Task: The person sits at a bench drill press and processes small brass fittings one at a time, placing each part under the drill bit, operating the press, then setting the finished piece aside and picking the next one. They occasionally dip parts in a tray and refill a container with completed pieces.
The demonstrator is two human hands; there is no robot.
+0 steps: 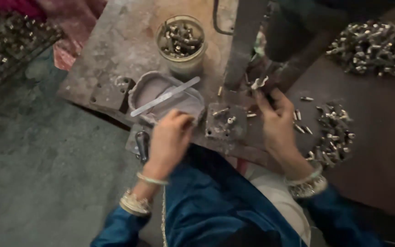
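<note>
My left hand [170, 139] rests with curled fingers on the near rim of a shallow grey tray [161, 89]; whether it grips anything is hidden. A flat metal strip [165, 96] lies across that tray. My right hand [275, 121] pinches a small pale metal piece [258, 83] at its fingertips, beside a dark upright machine post [243, 43]. Between the hands sits a small square metal block [225, 122] with a few little metal parts on top.
A round jar [181, 41] full of small metal parts stands behind the tray. Loose parts lie in a heap [332, 132] right of my right hand, and a bigger pile [373, 48] at the far right. A wire crate [5, 41] sits at the top left.
</note>
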